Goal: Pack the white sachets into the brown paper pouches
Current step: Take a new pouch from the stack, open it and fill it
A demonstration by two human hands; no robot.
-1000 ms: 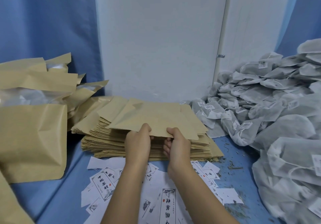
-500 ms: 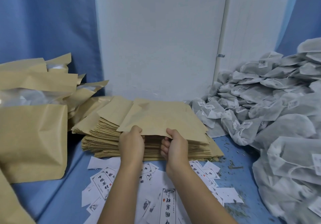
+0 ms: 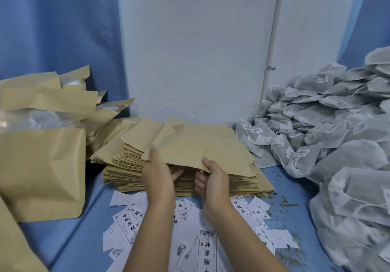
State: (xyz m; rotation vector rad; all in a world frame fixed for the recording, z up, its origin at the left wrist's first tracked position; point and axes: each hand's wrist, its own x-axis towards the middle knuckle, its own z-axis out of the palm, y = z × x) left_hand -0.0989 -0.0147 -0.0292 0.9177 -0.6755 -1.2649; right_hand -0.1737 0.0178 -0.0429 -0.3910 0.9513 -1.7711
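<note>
A flat brown paper pouch (image 3: 202, 145) is lifted at its near edge off a thick stack of empty brown pouches (image 3: 242, 184) in the middle. My right hand (image 3: 213, 181) pinches the pouch's near edge. My left hand (image 3: 158, 172) touches the pouch's left corner, thumb on top and fingers spread beneath it. A big heap of white sachets (image 3: 337, 136) with small labels fills the right side. Filled brown pouches (image 3: 42, 166) stand at the left.
White printed labels (image 3: 130, 223) lie scattered on the blue cloth (image 3: 80, 236) in front of the stack. Bits of dried herb litter the cloth at the right. A white wall panel (image 3: 200, 50) and blue curtains stand behind.
My left hand has slid left along the pouch's near edge and opened its fingers. The pouch's near edge has risen a little off the stack. My right hand keeps its pinch.
</note>
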